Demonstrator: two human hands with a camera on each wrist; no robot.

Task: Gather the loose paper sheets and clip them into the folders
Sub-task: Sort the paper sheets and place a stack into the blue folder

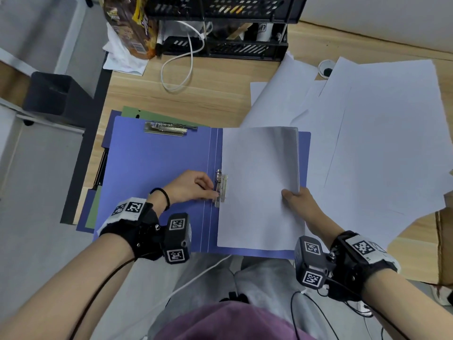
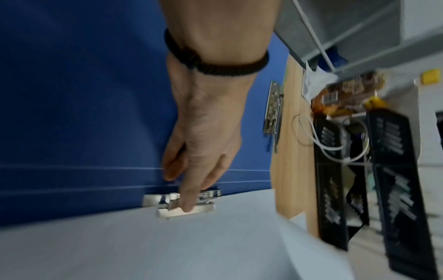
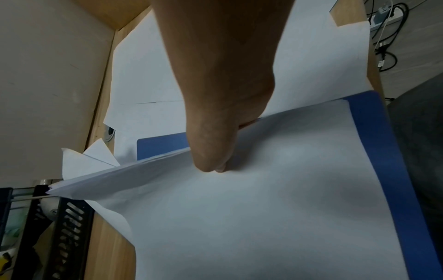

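A light wooden desk (image 1: 208, 94) carries an open blue cardboard folder (image 1: 157, 182) at its near edge. Loose white paper sheets (image 1: 382, 133) sprawl to the right of the folder, overlapping one another. A white paper stack (image 1: 259, 190) lies on the folder's right half, its right edge lifted off the cover. The right hand (image 1: 297, 198) pinches that raised edge, thumb on top. The left hand (image 1: 190, 186), fingers curled, presses the silver metal spring clip (image 1: 220, 187) beside the folder's spine, at the stack's left edge.
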